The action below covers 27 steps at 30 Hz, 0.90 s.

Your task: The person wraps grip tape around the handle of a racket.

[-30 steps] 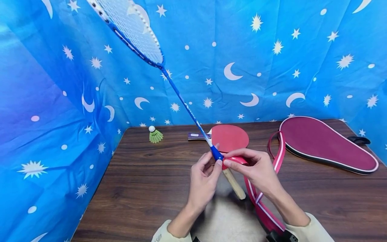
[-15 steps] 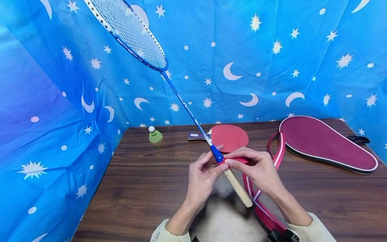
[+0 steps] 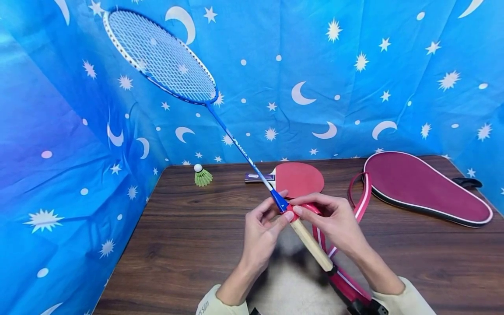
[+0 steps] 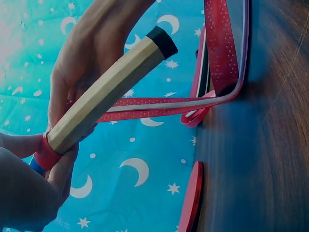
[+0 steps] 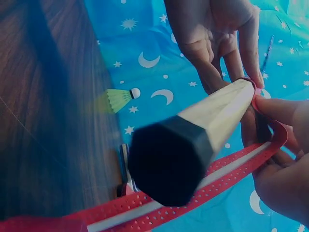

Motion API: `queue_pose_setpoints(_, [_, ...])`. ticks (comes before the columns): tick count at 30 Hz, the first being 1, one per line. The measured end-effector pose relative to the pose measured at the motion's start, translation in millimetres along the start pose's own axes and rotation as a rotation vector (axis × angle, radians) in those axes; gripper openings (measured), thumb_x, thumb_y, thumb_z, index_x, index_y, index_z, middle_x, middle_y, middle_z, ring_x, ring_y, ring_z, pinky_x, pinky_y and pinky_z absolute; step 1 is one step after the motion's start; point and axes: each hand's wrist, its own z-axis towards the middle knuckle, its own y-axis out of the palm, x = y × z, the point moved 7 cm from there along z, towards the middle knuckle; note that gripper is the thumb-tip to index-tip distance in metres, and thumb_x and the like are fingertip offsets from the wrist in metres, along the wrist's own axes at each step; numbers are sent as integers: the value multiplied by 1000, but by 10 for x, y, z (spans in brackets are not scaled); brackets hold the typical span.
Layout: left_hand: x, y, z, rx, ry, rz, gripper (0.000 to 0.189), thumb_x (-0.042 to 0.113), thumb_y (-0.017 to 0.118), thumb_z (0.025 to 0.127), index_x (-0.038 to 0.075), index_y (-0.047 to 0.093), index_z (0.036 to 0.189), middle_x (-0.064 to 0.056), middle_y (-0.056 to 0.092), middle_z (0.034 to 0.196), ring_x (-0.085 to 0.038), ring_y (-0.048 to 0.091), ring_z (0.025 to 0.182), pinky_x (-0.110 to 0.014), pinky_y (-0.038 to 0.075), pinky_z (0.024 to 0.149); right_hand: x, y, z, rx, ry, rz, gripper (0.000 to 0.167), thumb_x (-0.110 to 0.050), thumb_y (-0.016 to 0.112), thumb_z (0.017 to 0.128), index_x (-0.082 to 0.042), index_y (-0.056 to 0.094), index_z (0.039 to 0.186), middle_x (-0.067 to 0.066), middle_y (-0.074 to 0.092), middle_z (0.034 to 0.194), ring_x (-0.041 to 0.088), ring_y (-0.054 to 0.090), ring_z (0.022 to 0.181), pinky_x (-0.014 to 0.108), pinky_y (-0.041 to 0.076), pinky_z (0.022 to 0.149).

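A blue and white badminton racket (image 3: pixel 245 153) slants up to the left in the head view, its bare wooden handle (image 3: pixel 313 245) toward the person. The left hand (image 3: pixel 260 240) pinches it where the blue cone meets the handle. Red perforated grip tape (image 4: pixel 145 101) with a pale stripe circles the handle top. The right hand (image 3: pixel 340 223) pinches this tape close beside the left fingertips, and the rest hangs in a loop. A black cap (image 5: pixel 166 162) ends the handle in the right wrist view.
A red table tennis bat (image 3: pixel 301 177) lies behind the hands on the dark wooden table (image 3: pixel 177 245). A yellow-green shuttlecock (image 3: pixel 202 176) stands at the back left. On the right lies a maroon bat case (image 3: pixel 425 188). Blue star-and-moon cloth (image 3: pixel 256 43) hangs behind.
The racket head has dropped fully into view, and the handle's lower end has shifted down and right. More red tape shows around the handle top. Both hands keep nearly the same place.
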Motion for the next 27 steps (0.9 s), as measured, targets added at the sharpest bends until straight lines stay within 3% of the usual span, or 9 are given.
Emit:
queue_pose_setpoints(6, [-9,-20,-2,4,-17,84,39,3,70,90,11,65,128,-12,69,112,-27,62,100,-30,53,87,124,-16,-2,4,153,23,29,-19,75,88,-8,62,112,10,66,105,25,67,85,30,56,69])
queue_pose_setpoints(11, [-1,-29,3,-20,-2,178,40,9,68,92,15,63,132,-8,70,106,-23,58,89,-29,47,78,251,15,-18,-80,297,48,31,-28,72,91,-8,60,112,13,68,100,29,66,88,36,56,76])
queue_pose_setpoints(14, [-1,0,9,-66,-6,125,43,6,65,94,15,59,136,-12,68,110,-23,60,93,-27,50,80,292,49,-30,-149,342,65,32,-30,67,95,-7,64,116,13,68,98,27,64,88,36,54,78])
queue_pose_setpoints(17, [-5,22,10,-101,-21,49,43,3,60,96,13,53,137,-17,66,114,-24,61,94,-26,52,77,306,102,-47,-217,353,123,37,-27,61,99,-1,64,126,12,68,114,22,63,99,33,51,87])
queue_pose_setpoints(20, [3,40,10,-128,-20,-16,37,1,56,97,7,46,132,-17,65,119,-24,60,94,-25,51,75,295,129,-58,-232,342,180,37,-22,59,100,3,62,127,13,68,116,21,64,102,33,51,90])
queue_pose_setpoints(24, [22,49,17,-139,-1,-31,34,2,56,98,3,44,130,-14,62,128,-25,56,95,-25,49,76,264,90,-47,-156,295,149,32,-20,64,97,3,67,119,14,72,100,22,68,91,35,55,83])
queue_pose_setpoints(27, [29,24,28,-97,4,10,37,3,61,95,5,49,130,-13,61,122,-24,54,95,-24,48,80,230,44,-37,-80,250,102,30,-19,68,94,1,70,115,11,73,98,21,68,88,36,56,79])
